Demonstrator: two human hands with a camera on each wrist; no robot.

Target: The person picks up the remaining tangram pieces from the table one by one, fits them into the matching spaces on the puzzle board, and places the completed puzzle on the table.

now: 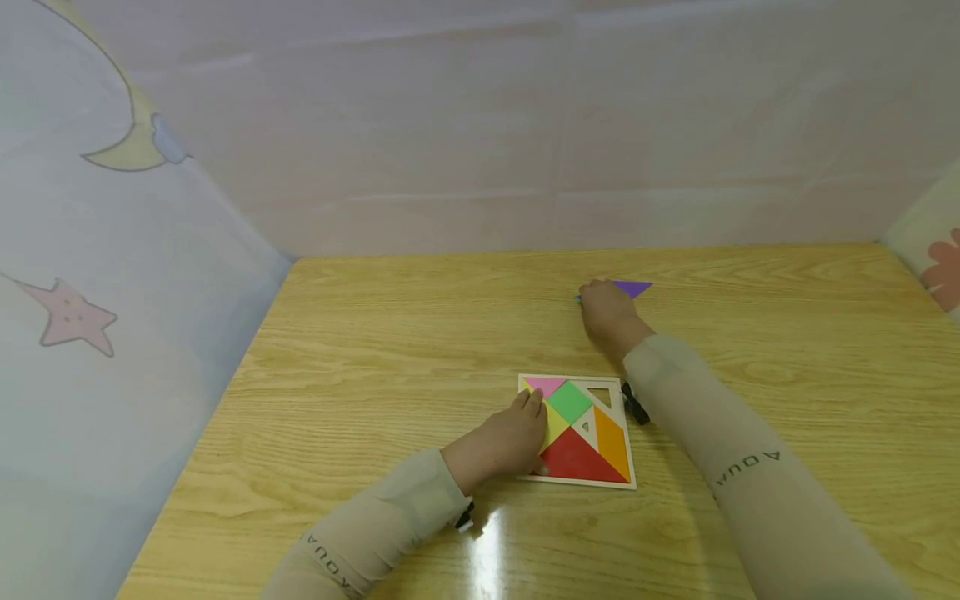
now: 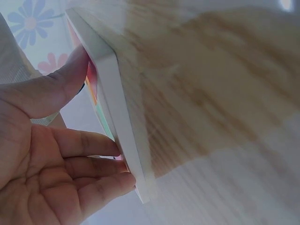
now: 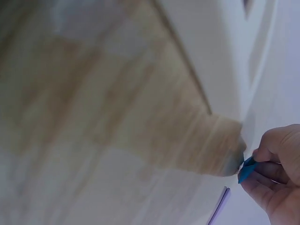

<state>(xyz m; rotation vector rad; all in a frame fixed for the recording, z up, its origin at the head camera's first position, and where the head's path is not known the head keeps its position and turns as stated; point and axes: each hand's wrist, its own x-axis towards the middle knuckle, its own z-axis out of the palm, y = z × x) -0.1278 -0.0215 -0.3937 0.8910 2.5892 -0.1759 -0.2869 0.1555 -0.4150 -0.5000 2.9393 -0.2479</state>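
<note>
A tangram puzzle board (image 1: 573, 482) with a pale frame lies on the table. Pink, green, yellow, red and orange pieces sit in it, and two triangular gaps show bare. My left hand (image 1: 513, 435) rests on the board's left side, covering part of the yellow piece. In the left wrist view its thumb and fingertips (image 2: 105, 187) touch the board along the near rim. Beyond the board, my right hand (image 1: 609, 312) pinches a small blue tangram piece (image 3: 247, 169) between thumb and fingers, low over the table. Beside it lies a purple triangle (image 1: 633, 288), partly hidden by the hand.
The wooden table (image 1: 360, 358) runs back to a pale cloth wall (image 1: 420, 150). Another printed cloth (image 1: 150, 275) hangs along the left edge. Dark wrist straps (image 1: 635, 406) show at both sleeves.
</note>
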